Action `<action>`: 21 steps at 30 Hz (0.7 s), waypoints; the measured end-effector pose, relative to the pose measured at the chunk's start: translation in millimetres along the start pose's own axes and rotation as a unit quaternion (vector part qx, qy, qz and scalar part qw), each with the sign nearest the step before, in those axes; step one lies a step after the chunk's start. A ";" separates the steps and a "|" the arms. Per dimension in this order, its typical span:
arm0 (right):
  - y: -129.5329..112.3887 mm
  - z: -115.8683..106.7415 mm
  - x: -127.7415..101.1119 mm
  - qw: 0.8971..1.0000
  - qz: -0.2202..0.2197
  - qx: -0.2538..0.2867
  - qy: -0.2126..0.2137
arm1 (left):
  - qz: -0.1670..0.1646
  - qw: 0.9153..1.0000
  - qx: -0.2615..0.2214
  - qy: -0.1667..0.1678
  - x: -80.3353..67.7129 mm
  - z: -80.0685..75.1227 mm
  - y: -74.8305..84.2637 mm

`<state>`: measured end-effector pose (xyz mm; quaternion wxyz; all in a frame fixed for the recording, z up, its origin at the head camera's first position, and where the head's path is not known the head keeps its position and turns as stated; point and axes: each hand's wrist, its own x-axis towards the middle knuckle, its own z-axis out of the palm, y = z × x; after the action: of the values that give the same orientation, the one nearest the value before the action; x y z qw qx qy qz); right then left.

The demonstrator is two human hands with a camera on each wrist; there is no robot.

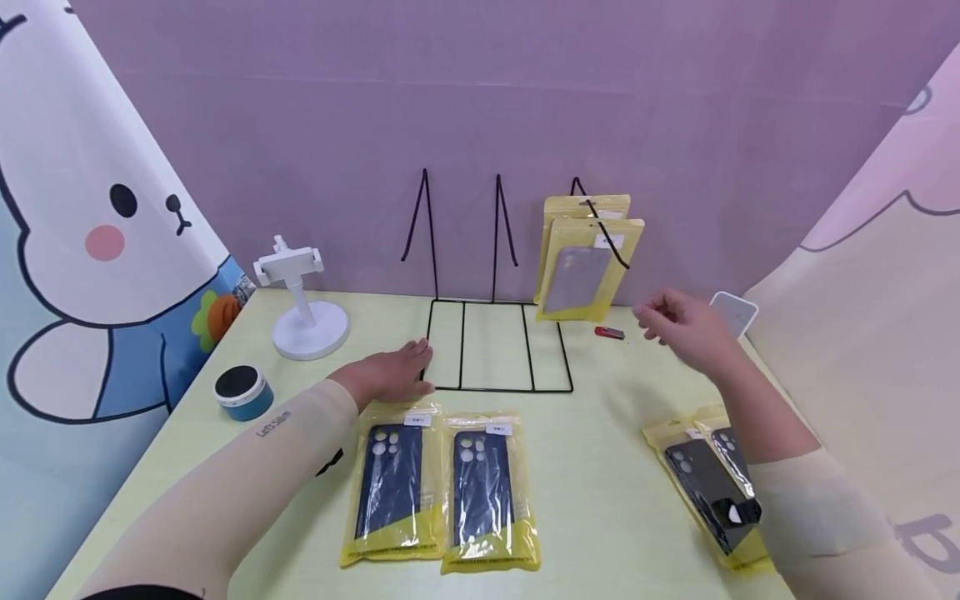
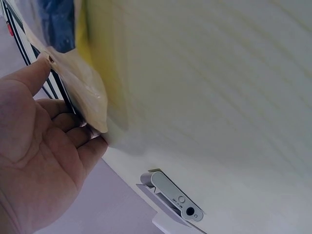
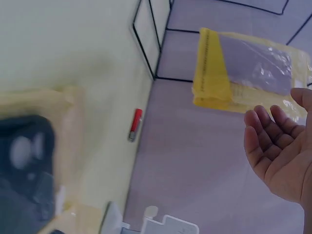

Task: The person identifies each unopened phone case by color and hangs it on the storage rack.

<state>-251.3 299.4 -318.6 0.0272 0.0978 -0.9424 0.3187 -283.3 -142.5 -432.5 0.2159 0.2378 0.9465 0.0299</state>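
My left hand [image 1: 396, 371] rests at the left side of the black wire rack [image 1: 498, 389], its fingertips right at the base wire. Just in front of it lie two yellow-edged bags, the left phone case package [image 1: 390, 483] and the right phone case package [image 1: 483, 492], each with a dark blue case. My right hand [image 1: 686, 329] is held in the air right of the rack, fingers loosely curled around nothing. Two packages hang from the rack's right hook; the front hanging phone case package [image 1: 577, 279] holds a purple-grey case. In the right wrist view, the right hand [image 3: 282, 151] overlaps that bag's edge.
A red USB stick [image 1: 609, 332] lies right of the rack. Black phone case packages [image 1: 701, 479] lie under my right forearm. At the left stand a white phone stand [image 1: 311, 330] and a blue jar [image 1: 246, 394]. A white device [image 1: 733, 313] stands at the back right.
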 end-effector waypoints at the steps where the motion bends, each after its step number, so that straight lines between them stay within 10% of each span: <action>1: 0.6 3.4 -2.3 1.000 -0.002 -0.007 -0.007 | 0.000 1.000 0.000 0.000 -0.1 0.1 0.2; 21: 55.9 16.9 -50.3 0.979 0.020 -0.109 -0.172 | 0.000 1.000 -0.009 -0.005 -2.0 -1.5 0.9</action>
<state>-213.1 341.0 -371.1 -0.1312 0.1283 -0.9640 0.1926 -282.0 -142.6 -430.2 0.2230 0.2361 0.9450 0.0375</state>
